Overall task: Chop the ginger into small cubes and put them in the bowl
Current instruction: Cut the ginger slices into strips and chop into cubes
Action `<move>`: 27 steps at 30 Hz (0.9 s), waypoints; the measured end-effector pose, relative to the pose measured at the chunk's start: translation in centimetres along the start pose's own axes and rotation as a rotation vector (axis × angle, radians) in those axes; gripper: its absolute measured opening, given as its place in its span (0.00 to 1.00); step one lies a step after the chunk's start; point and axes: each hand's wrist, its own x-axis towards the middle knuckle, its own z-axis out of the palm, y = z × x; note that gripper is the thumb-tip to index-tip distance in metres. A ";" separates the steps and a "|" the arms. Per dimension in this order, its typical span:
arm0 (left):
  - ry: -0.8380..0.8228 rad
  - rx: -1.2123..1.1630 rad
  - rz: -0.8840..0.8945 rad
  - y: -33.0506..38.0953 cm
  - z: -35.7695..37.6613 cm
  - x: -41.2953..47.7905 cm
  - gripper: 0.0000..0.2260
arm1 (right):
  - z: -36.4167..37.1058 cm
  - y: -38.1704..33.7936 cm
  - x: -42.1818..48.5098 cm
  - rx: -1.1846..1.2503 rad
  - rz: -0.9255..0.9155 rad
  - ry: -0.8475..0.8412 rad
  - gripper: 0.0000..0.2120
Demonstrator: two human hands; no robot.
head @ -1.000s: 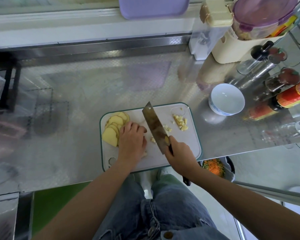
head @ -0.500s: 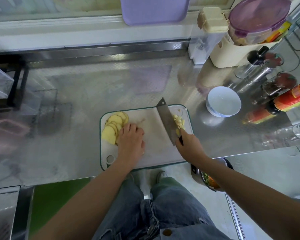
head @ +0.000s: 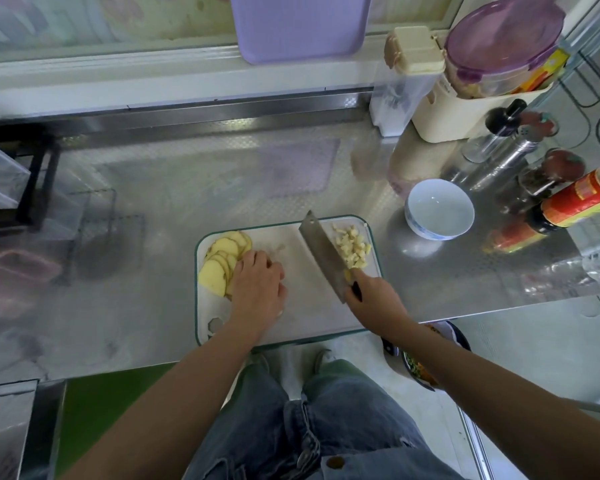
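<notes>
The person's right hand (head: 374, 299) is gripping the dark handle of a cleaver (head: 321, 251), fingers clenched round it. The broad blade is slanting across the right part of a white, green-edged cutting board (head: 305, 306), with its tip pointing to the far edge. Its right face is lying against a heap of ginger cubes (head: 352, 247), which are sitting in the board's far right corner (a yellow scrap is clinging to the blade near the handle).

The left hand (head: 258, 289) is resting knuckles-up on the left half of the board. Its fingers are curling downward and touching the near edge of a fan of ginger slices (head: 219, 265). The palm is hiding whatever lies beneath, so I cannot tell whether the fingers are grasping a slice or only pressing down. The slices are overlapping one another along the board's left side.

A white bowl (head: 440, 216) with a blue pattern on its outer wall is standing on the shiny metal tabletop (head: 146, 278), just past the board's far right corner and not touching it. A red-labelled sauce bottle (head: 568, 209) is lying on its side near the bowl's right.
</notes>
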 end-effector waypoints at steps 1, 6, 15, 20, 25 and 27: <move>-0.003 -0.001 0.002 0.0 0.0 0.1 0.09 | 0.3 -0.1 -0.1 -0.018 -0.014 -0.017 0.08; -0.014 0.012 0.005 -0.1 -0.2 0.7 0.09 | -0.6 1.2 1.0 0.200 0.153 0.065 0.07; -0.009 -0.102 0.140 2.8 -0.5 5.1 0.10 | -3.6 3.7 1.4 0.582 0.313 0.253 0.08; -0.047 -0.155 0.256 5.3 -0.3 8.8 0.20 | -3.8 4.7 0.8 0.495 0.314 0.237 0.06; -0.128 -0.040 0.359 7.1 0.6 11.4 0.19 | -3.5 4.6 0.9 0.394 0.313 0.199 0.11; -0.126 -0.047 0.358 7.6 0.9 11.6 0.17 | -3.6 4.7 1.0 0.358 0.310 0.206 0.13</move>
